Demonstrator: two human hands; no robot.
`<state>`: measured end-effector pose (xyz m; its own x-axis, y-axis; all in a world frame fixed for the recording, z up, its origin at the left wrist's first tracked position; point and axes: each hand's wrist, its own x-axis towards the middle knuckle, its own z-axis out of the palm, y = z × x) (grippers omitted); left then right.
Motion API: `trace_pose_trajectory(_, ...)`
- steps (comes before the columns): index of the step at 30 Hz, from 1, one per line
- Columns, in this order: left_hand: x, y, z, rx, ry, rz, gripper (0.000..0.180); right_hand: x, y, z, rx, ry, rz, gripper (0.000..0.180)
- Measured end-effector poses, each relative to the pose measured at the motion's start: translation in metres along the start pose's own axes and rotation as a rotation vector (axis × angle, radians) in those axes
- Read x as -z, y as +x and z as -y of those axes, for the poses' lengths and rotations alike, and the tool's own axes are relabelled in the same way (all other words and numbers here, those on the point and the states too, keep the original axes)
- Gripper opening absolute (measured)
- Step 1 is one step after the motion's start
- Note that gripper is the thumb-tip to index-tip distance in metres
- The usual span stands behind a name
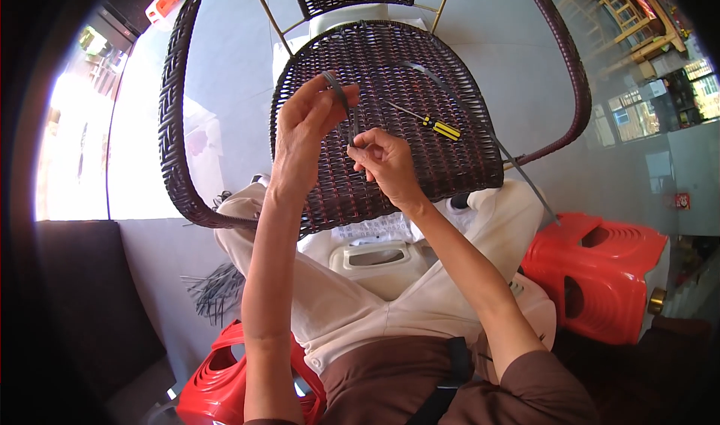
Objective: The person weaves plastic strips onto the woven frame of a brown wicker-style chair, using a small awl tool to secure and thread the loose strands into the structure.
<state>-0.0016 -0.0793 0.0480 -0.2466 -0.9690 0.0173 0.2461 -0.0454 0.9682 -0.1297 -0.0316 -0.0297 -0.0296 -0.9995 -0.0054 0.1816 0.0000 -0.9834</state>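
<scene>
A dark brown woven wicker chair [420, 148] lies tipped across my lap, its seat facing me. My left hand [304, 129] is raised over the seat, its fingers pinched on a dark flat weaving strip [339, 88] that loops over them. My right hand [382, 159] sits just right of it, gripping the lower part of the same strip against the seat. A screwdriver with a yellow and black handle [435, 125] rests on the seat, to the right of my hands. Another loose dark strip [525, 178] trails off the seat's right edge.
Red plastic stools stand at the right [600, 275] and at the lower left [225, 380]. A white plastic jug [375, 264] sits between my knees. A bundle of dark strips [214, 290] lies on the grey floor at the left. Wooden chairs [630, 20] stand far right.
</scene>
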Motion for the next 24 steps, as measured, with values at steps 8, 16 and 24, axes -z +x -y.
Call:
trace_pose_trajectory(8,-0.003,-0.009,0.004,-0.062,0.064,-0.045,0.035,-0.014,0.002,0.016,0.266,-0.050,-0.112,0.009)
trace_pose_trajectory(16,-0.007,-0.011,-0.002,-0.274,0.695,-0.329,0.014,-0.019,0.001,0.031,0.459,-0.303,-0.278,0.005)
trace_pose_trajectory(24,0.001,-0.017,-0.010,-0.410,0.792,-0.100,0.014,-0.003,-0.017,0.054,0.138,-0.112,-0.183,0.004)
